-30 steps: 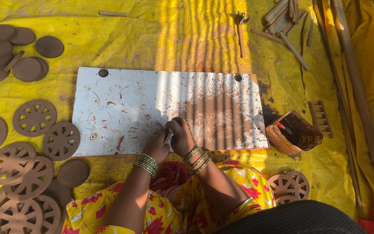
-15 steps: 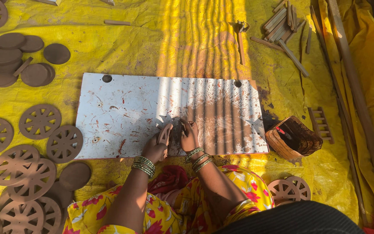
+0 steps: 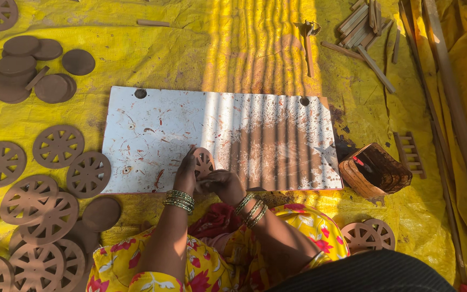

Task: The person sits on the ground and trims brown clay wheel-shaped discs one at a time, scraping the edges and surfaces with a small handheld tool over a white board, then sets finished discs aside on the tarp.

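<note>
Ahead of me: flat white rectangular board (image 3: 244,130); brown spoked clay wheels (image 3: 55,146) lie left, small brown round basket (image 3: 377,168) right.

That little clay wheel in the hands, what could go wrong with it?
1. The clay wheel has thin spokes with cut-out gaps; both the left hand and right hand hold it up on edge over the white board, so a hard squeeze might bend or snap a spoke.
2. It could slip and flatten on the board.
3. An elbow might bump the finished wheels lying close beside the left arm.
</note>
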### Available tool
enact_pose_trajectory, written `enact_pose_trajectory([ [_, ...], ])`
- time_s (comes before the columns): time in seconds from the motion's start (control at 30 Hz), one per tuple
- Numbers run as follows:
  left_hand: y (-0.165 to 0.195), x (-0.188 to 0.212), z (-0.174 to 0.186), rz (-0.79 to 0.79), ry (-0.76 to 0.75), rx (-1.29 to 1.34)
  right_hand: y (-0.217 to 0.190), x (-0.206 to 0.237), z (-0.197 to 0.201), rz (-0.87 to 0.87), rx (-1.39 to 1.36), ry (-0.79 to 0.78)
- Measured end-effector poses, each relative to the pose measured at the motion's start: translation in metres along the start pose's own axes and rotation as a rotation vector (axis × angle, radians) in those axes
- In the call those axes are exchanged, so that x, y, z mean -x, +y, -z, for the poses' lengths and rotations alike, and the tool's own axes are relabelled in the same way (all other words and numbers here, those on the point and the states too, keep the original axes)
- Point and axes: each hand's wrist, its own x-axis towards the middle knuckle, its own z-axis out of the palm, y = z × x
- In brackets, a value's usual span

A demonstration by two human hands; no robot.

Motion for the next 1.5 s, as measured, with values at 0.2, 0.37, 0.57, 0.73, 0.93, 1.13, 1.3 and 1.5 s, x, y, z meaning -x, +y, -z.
enact_pose_trajectory([
  [0.2, -0.006, 0.002, -0.015, -0.093, -0.1, 0.012, 0.002, -0.027, 0.025, -0.249, 0.346, 0.396],
  [0.37, -0.006, 0.007, -0.016, -0.161, -0.161, -0.079, 0.001, -0.024, 0.019, 0.06, 0.319, 0.506],
  [0.57, -0.006, 0.004, -0.011, 0.029, -0.082, 0.12, -0.002, -0.017, 0.017, 0.161, 0.162, -0.089],
  [0.73, -0.002, 0.007, -0.014, -0.036, -0.017, -0.233, -0.004, -0.022, 0.019, 0.186, 0.291, 0.454],
  [0.93, 0.01, 0.018, -0.02, -0.347, -0.157, -0.313, -0.004, -0.02, 0.011, 0.182, 0.339, 0.376],
  [1.13, 0.011, 0.019, -0.02, -0.403, -0.118, -0.39, -0.005, -0.021, 0.01, 0.296, 0.517, 0.378],
  [1.3, 0.012, 0.02, -0.022, -0.235, -0.068, -0.35, -0.007, -0.023, 0.01, 0.264, 0.484, 0.443],
  [1.5, 0.015, 0.024, -0.024, -0.37, -0.1, -0.357, -0.009, -0.022, 0.006, 0.432, 0.502, 0.426],
])
